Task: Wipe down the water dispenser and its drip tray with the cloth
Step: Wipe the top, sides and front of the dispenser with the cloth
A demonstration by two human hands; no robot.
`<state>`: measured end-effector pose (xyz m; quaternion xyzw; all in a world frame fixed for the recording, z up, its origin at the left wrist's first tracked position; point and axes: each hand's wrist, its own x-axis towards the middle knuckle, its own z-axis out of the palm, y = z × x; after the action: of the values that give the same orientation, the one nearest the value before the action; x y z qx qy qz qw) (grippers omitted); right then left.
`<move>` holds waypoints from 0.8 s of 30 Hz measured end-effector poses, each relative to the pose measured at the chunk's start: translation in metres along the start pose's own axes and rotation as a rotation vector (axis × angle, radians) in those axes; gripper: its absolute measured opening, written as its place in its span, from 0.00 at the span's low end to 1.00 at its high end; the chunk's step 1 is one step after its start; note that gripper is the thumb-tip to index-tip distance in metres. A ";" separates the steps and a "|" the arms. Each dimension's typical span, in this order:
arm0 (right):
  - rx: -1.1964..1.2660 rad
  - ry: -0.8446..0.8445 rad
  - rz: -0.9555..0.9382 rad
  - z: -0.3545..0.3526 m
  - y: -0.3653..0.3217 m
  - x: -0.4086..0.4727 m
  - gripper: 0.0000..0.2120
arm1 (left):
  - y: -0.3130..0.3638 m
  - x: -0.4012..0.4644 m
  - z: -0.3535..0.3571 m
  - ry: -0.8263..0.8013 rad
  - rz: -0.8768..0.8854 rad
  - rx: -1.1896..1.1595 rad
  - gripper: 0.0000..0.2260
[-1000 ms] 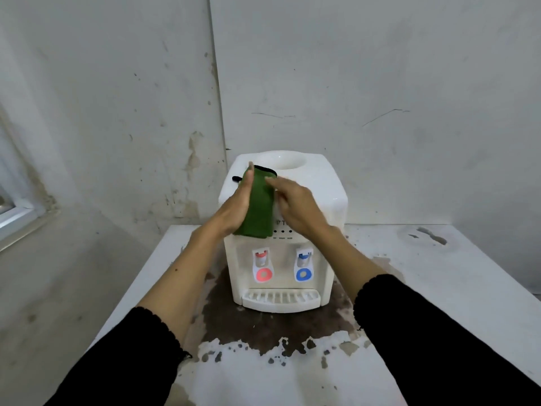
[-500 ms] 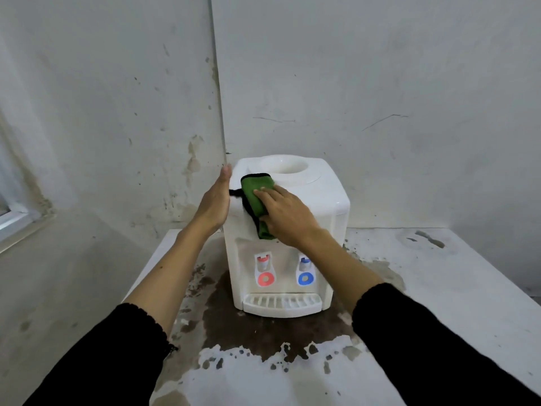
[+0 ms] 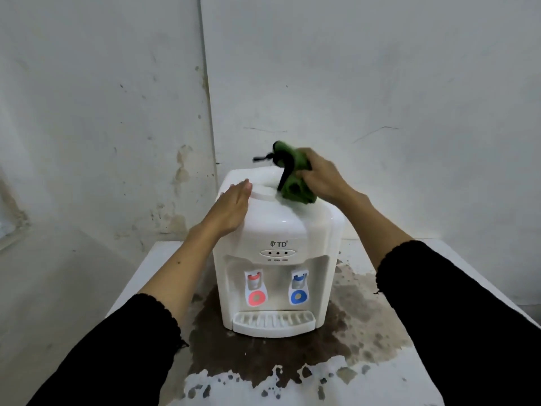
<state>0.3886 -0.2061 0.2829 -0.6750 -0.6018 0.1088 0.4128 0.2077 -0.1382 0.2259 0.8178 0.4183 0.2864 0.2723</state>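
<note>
Stained white walls meet in a corner behind a white table point(image 3: 439, 373) w/ a dark blotchy patch. White water dispenser point(image 3: 281, 230) stands upright on it, drip tray point(image 3: 273, 321) at front base, red & blue taps above. Left hand point(image 3: 231, 208) lies flat, fingers straight & together, on top-left edge. Right hand point(image 3: 323, 178) grips bunched green cloth point(image 3: 294, 178) w/ black trim, touching dispenser top near the rear opening.

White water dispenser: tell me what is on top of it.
On the white plastic water dispenser, the left hand rests flat; the right hand grips a bunched green cloth. They partly cover the round top recess.
</note>
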 end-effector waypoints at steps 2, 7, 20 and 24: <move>-0.198 -0.132 0.028 0.020 0.002 0.006 0.17 | 0.002 0.008 0.008 -0.013 0.007 0.084 0.24; -0.371 -0.060 -0.019 0.049 0.013 0.009 0.17 | -0.001 0.016 0.020 0.006 -0.021 0.258 0.24; -0.320 -0.073 -0.077 0.032 0.027 0.008 0.16 | 0.000 0.023 0.012 -0.133 -0.072 0.137 0.24; -0.309 -0.092 -0.151 0.024 0.043 -0.004 0.19 | 0.001 0.025 0.012 -0.137 -0.107 0.142 0.25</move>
<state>0.4028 -0.1964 0.2367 -0.6777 -0.6785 0.0145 0.2832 0.2293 -0.1200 0.2244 0.8292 0.4611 0.1843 0.2565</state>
